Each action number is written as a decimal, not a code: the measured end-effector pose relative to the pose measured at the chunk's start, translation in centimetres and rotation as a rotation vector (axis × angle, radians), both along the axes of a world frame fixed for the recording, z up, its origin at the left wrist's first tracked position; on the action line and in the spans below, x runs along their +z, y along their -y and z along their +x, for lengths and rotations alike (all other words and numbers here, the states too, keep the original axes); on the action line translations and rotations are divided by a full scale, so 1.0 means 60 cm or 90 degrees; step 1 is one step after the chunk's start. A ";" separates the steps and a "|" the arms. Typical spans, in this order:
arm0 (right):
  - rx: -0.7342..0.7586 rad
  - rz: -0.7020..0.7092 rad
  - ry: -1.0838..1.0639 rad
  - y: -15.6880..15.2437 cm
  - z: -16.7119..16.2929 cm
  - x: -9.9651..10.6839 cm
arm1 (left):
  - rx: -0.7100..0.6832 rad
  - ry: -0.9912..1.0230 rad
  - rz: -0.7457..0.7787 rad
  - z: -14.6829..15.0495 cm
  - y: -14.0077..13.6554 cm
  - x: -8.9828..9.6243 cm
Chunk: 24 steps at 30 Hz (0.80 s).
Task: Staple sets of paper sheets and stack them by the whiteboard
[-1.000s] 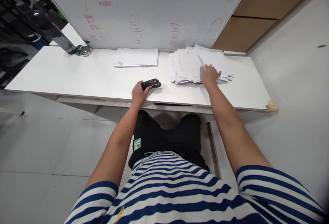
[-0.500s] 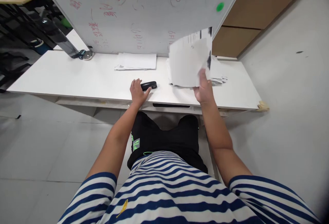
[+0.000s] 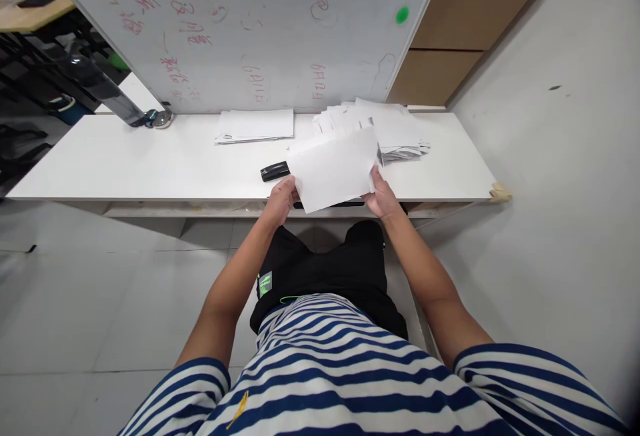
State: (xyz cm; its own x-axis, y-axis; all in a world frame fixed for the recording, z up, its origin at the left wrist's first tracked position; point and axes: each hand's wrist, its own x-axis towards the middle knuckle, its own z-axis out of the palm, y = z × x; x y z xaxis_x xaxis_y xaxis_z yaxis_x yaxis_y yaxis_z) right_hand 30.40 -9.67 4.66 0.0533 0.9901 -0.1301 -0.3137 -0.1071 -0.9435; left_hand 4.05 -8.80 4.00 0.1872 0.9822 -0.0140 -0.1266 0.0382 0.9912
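Note:
White paper (image 3: 336,166) is stretched between my two hands at the front edge of the desk, its blank side facing up. My left hand (image 3: 283,200) pinches its lower left corner, while my right hand (image 3: 381,195) grips the right edge with the thumb on top. Whether it is one sheet or a few I cannot tell. A black stapler (image 3: 275,171) lies on the desk just beyond my left hand, untouched. Behind the held paper spreads a loose pile of papers (image 3: 400,131), partly covered by it.
A neater stack of paper (image 3: 256,124) lies at the back of the white desk (image 3: 150,163), against a whiteboard (image 3: 225,43) with red writing. A round silver-topped object (image 3: 163,119) sits at the back left. A wall (image 3: 565,156) stands on the right.
My left hand has left the stapler and taken the paper's left corner. My right hand has brought the paper down and left from over the pile, laying it flatter.

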 end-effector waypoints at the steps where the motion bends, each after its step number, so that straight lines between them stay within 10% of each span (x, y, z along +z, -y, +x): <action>1: -0.003 -0.004 0.000 0.001 0.002 -0.003 | 0.003 0.001 0.003 0.000 0.000 0.002; 9: 0.015 0.113 -0.029 -0.025 0.052 -0.015 | 0.078 -0.090 0.072 -0.006 -0.017 0.011; 18: -0.094 0.250 0.231 -0.053 0.055 0.010 | 0.209 -0.239 0.268 0.024 -0.028 0.036; 24: -0.076 0.160 0.318 -0.050 0.020 -0.037 | 0.163 -0.258 0.267 0.024 -0.060 -0.006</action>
State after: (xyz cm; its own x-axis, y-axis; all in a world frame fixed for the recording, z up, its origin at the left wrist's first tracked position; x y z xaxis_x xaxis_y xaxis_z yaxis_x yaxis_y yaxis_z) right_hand 31.58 -6.66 2.42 0.1605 0.9707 0.1789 0.1812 0.1492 -0.9721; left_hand 5.51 -5.21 3.65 0.0063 0.9324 0.3614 0.3085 -0.3456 0.8862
